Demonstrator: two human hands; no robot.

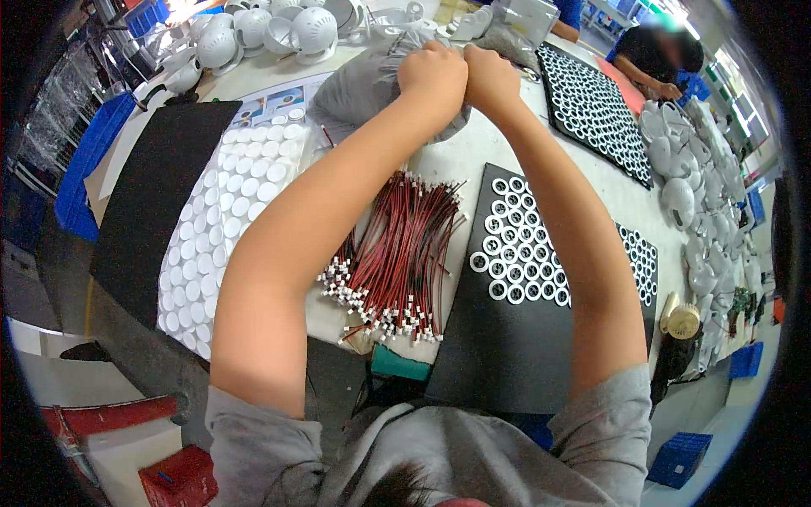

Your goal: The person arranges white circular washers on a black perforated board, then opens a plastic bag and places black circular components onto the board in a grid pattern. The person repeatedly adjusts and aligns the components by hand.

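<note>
Both of my arms reach across the bench to a grey plastic bag, bulging and creased. My left hand is closed in a fist on the bag's upper part. Pressed against it, my right hand is closed as well, at the bag's right side; its fingertips are hidden. What the bag contains does not show. Below the hands lies a bundle of red and black wires with small white connectors at their ends.
White round discs lie in rows at left, beside a black mat. Black boards carry white rings with dark centres. White domed housings stand at the back; more white parts are heaped at right. Another person sits at far right.
</note>
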